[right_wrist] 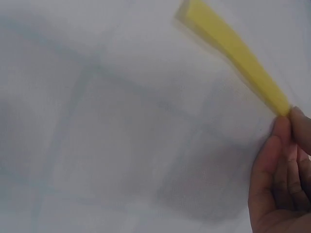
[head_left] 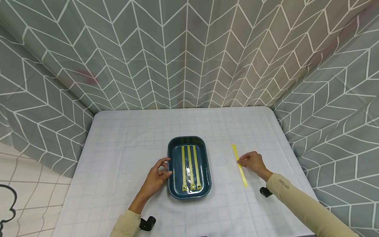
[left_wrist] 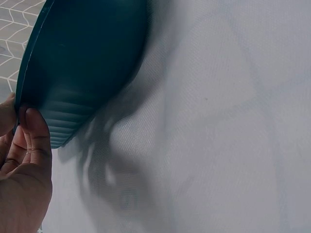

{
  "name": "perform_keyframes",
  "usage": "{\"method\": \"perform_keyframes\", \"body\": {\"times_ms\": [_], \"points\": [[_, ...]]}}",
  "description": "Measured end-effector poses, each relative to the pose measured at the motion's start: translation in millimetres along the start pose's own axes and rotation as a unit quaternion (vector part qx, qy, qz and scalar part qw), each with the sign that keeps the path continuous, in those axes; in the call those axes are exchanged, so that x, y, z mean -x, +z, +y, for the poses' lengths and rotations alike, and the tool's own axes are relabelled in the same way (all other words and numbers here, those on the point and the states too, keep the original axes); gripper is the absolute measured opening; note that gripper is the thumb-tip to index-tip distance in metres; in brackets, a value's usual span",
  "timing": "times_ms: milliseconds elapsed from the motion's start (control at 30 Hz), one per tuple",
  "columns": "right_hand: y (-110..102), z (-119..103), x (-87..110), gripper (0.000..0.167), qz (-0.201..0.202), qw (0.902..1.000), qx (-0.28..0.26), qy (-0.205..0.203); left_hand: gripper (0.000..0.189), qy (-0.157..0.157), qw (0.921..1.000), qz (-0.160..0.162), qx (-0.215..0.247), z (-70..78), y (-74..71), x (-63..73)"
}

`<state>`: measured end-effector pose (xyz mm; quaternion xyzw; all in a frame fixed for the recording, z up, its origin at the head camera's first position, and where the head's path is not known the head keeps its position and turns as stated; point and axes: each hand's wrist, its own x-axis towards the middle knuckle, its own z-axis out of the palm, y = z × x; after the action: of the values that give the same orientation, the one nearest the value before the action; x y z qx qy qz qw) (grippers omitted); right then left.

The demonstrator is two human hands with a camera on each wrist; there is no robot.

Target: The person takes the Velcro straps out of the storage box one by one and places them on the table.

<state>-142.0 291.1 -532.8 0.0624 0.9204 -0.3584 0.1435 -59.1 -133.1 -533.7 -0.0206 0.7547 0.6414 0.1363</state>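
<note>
A dark teal rectangular tray (head_left: 208, 184) with rounded corners lies on the table, three flat yellow strips (head_left: 189, 168) side by side inside it. Each of these has a wider, notched end towards the near side. My left hand (head_left: 158, 176) pinches the tray's left rim between thumb and fingers; the left wrist view shows the tray's outer wall (left_wrist: 92, 53) beside that hand. To the right of the tray, my right hand (head_left: 251, 162) pinches another yellow strip (head_left: 243, 177) near its middle. In the right wrist view this strip (right_wrist: 238, 53) extends up from the fingertips, slightly blurred.
A white cloth (head_left: 133, 141) with a faint grid covers the table. Grey curtains (head_left: 189, 59) with white zigzag lines hang behind and at both sides. Black wrist devices (head_left: 147, 223) are worn below the sleeves.
</note>
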Motion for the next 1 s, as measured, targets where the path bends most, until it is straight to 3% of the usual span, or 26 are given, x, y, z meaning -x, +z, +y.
{"method": "perform_keyframes", "body": {"times_ms": [667,1000], "points": [[-1,-1,-0.3,0.025,0.0,0.9997,0.016,0.018,0.053,-0.002,1.0,0.001,-0.002,-0.4,0.0,0.2],[-8,-12,-4.9,0.029,0.013,0.9996,0.023,-0.005,0.052,0.001,1.0,0.001,0.002,0.4,-0.7,-0.5]]}}
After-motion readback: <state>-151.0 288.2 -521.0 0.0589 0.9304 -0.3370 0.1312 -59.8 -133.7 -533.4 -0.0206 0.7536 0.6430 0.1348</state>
